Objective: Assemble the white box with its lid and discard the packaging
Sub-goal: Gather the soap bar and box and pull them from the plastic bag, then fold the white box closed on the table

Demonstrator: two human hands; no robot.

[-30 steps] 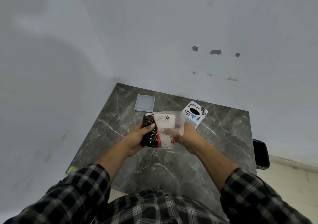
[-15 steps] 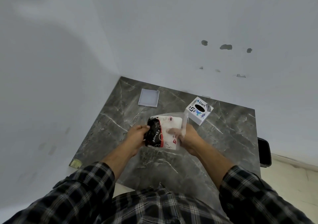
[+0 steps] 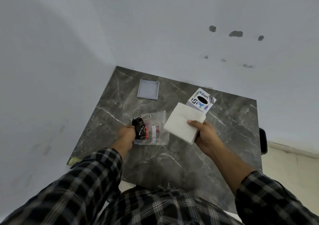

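My right hand (image 3: pixel 205 135) grips a white stack of folded tissues (image 3: pixel 183 122) by its right corner, held above the table. Left of it, my left hand (image 3: pixel 126 135) pinches the black end of a clear plastic wrapper (image 3: pixel 151 129) printed in black and red, which looks flat and empty. A white box with stickers and a dark oval opening (image 3: pixel 202 100) stands at the back right of the table, partly behind the tissues. Its flat white lid (image 3: pixel 148 91) lies alone at the back left.
The dark marble table (image 3: pixel 172 155) sits in a corner between two white walls. A dark chair edge (image 3: pixel 263 140) shows past the table's right side. A small yellowish scrap (image 3: pixel 73 160) lies at the front left corner.
My right hand has pulled the white tissue stack out of the wrapper and moved it right. The left hand keeps the emptied wrapper, now lower by the table.
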